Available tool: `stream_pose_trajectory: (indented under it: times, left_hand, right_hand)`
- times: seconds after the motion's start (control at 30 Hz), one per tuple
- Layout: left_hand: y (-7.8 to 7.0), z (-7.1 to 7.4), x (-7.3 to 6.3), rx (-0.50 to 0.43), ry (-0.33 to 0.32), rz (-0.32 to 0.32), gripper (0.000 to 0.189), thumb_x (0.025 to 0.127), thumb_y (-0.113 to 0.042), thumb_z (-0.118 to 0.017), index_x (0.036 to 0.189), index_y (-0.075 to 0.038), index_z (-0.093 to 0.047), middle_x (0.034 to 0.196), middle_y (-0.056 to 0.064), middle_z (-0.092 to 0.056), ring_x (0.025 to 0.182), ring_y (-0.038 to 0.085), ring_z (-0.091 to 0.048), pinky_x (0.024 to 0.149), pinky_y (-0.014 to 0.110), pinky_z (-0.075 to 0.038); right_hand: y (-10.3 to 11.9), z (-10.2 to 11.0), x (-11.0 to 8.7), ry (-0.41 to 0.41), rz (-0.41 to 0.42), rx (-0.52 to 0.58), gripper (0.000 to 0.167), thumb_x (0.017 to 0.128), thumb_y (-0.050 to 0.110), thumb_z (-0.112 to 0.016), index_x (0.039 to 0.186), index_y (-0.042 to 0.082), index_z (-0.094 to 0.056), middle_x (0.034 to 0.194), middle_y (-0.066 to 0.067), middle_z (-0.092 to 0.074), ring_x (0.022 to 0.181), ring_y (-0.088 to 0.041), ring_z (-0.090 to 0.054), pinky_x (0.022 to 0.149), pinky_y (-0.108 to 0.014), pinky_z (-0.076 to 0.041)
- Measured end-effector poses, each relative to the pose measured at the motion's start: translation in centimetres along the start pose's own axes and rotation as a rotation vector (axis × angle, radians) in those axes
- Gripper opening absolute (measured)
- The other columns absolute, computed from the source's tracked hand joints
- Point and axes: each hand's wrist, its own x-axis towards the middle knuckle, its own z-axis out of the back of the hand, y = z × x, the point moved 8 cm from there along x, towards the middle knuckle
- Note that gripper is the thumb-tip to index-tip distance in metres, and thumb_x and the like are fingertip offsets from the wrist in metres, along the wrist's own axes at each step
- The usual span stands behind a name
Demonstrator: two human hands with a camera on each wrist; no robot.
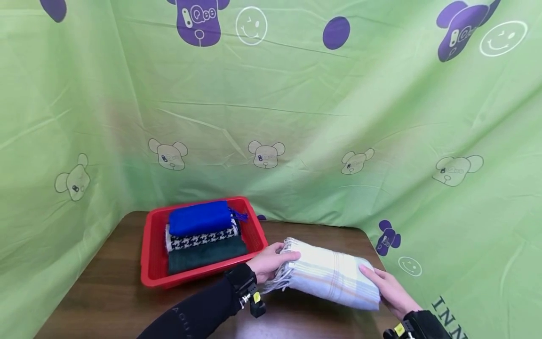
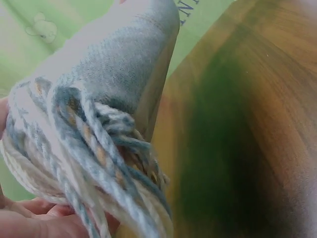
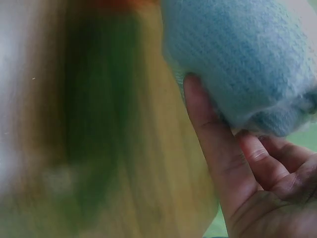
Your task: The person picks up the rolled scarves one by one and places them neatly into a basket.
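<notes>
A folded scarf point(image 1: 334, 273), pale with light blue and tan stripes, is held up over the table between both hands. My left hand point(image 1: 271, 262) grips its fringed end, thumb on top and fingers beneath. Braided tassels point(image 2: 84, 148) in white, blue and tan hang over that hand in the left wrist view. At the other end my right hand point(image 1: 391, 289) holds the folded edge with its thumb above. From the right wrist view, fingers point(image 3: 223, 158) support the fuzzy blue underside, and the tabletop lies below.
A red plastic basket point(image 1: 146, 254) stands to the left on the brown wooden table point(image 1: 110, 273). Inside lie a blue folded scarf point(image 1: 201, 218), a black-and-white houndstooth one point(image 1: 203, 240) and a dark green one point(image 1: 207, 255). Green printed cloth point(image 1: 296, 188) hangs behind the table.
</notes>
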Motion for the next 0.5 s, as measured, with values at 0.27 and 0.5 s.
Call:
stream_pose_trajectory:
  times: [0.27, 0.5]
  left_hand:
    - [-1.8, 0.7, -1.2, 0.006, -0.022, -0.024, 0.069, 0.097, -0.029, -0.079, 0.15, -0.001, -0.045, 0.116, 0.013, -0.067, 0.095, 0.022, -0.067, 0.082, 0.038, -0.057]
    - [-3.5, 1.6, -2.1, 0.033, -0.028, -0.034, 0.072, 0.098, -0.031, -0.078, 0.153, -0.001, -0.042, 0.121, 0.013, -0.066, 0.099, 0.023, -0.066, 0.086, 0.04, -0.056]
  right_hand:
    - [2.1, -0.7, 0.5, 0.056, 0.033, 0.022, 0.06, 0.113, 0.039, -0.053, 0.142, -0.013, -0.052, 0.098, -0.005, -0.074, 0.088, -0.02, -0.072, 0.079, -0.037, -0.062]
    - [3.9, -1.3, 1.1, 0.053, 0.056, 0.002, 0.061, 0.113, 0.04, -0.054, 0.142, -0.013, -0.052, 0.098, -0.005, -0.074, 0.088, -0.02, -0.072, 0.078, -0.037, -0.062]
